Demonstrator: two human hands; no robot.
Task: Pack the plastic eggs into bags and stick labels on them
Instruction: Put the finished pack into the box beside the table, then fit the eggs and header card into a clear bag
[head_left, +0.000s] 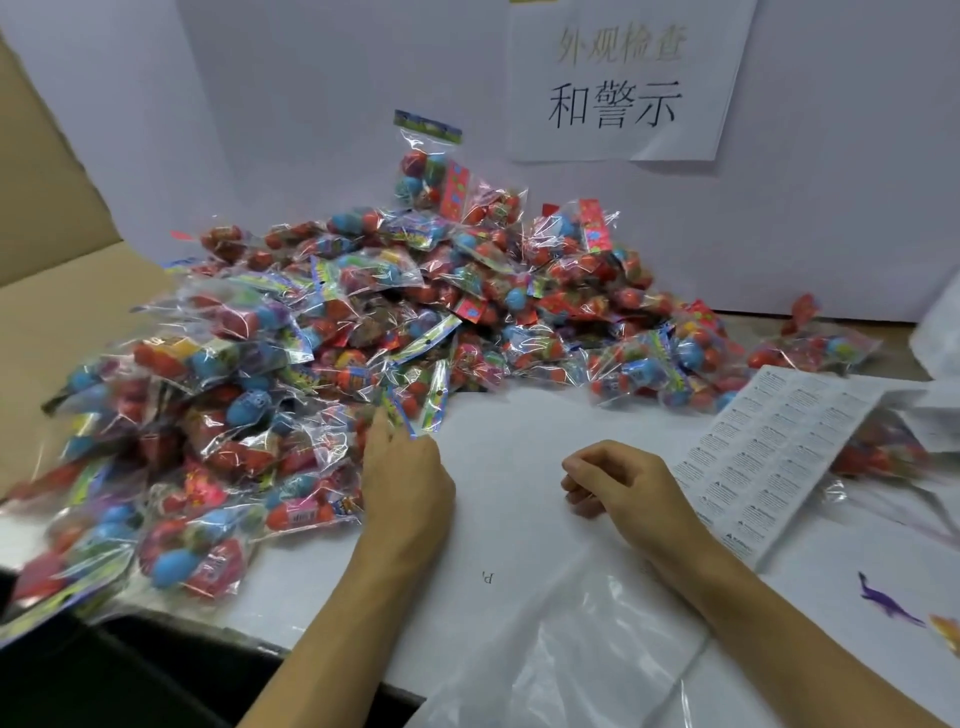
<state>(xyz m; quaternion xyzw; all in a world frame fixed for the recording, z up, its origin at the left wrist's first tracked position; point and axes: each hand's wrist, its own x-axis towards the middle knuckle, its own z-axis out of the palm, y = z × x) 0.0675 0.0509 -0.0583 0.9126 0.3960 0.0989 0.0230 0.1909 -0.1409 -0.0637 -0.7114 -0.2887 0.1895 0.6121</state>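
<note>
Just beyond the left hand (405, 480), the pile of bagged eggs (363, 332) is sprawling over the counter (509, 467), its grip pinching one bag's edge (402, 415). Right hand (623, 488) is resting loosely curled, holding nothing, label sheet (774, 457) just beside it.

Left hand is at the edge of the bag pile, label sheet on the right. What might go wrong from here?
1. The left hand reaches into the heaped pile of bagged eggs; pulling one bag from its foot may send others sliding toward the table's near edge.
2. The label sheet lies tilted over bags; pressing on it may shift it.
3. The right hand is curled; whether it holds a label is unclear.
</note>
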